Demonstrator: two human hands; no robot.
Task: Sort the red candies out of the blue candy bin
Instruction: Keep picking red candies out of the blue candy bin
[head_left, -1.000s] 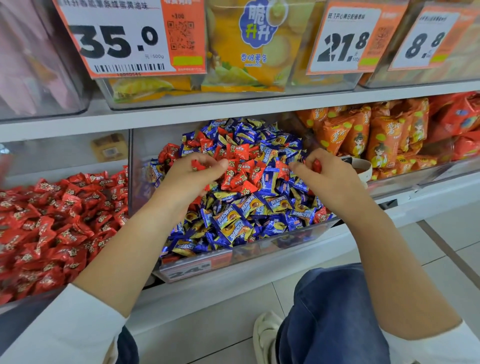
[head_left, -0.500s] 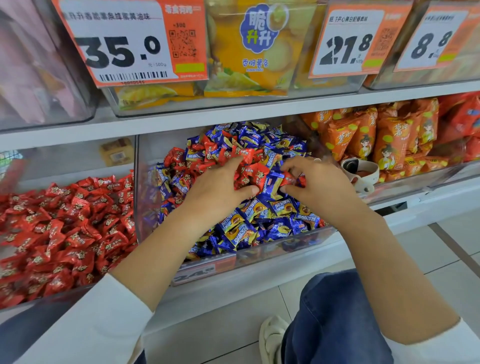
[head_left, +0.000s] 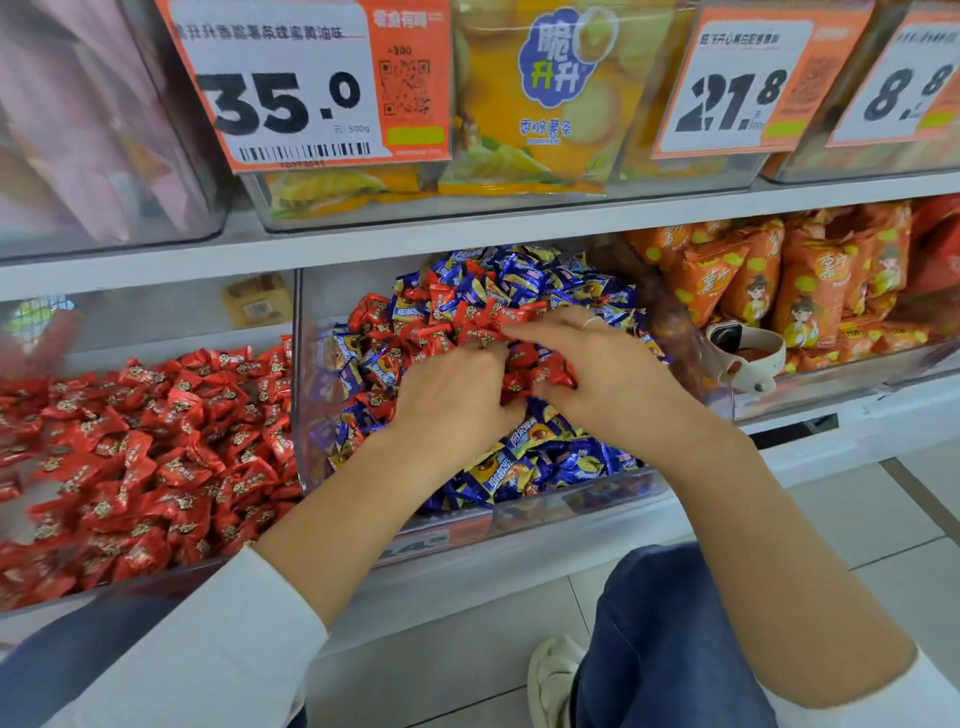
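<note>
The clear blue candy bin holds a heap of blue candies with red candies mixed in on its upper left. Both hands are inside it, close together on top of the heap. My left hand has its fingers curled round a cluster of red candies. My right hand, with a ring on one finger, reaches left, and red candies sit between its thumb and fingers. What lies under the palms is hidden.
A bin full of red candies stands just to the left. On the right, a bin of orange snack packs has a white watch lying in it. Price tags and yellow bags fill the shelf above. My knee and shoe are below.
Both hands came down from above the heap and moved together into the red candies near the bin's middle. The view shifted slightly left and closer.
</note>
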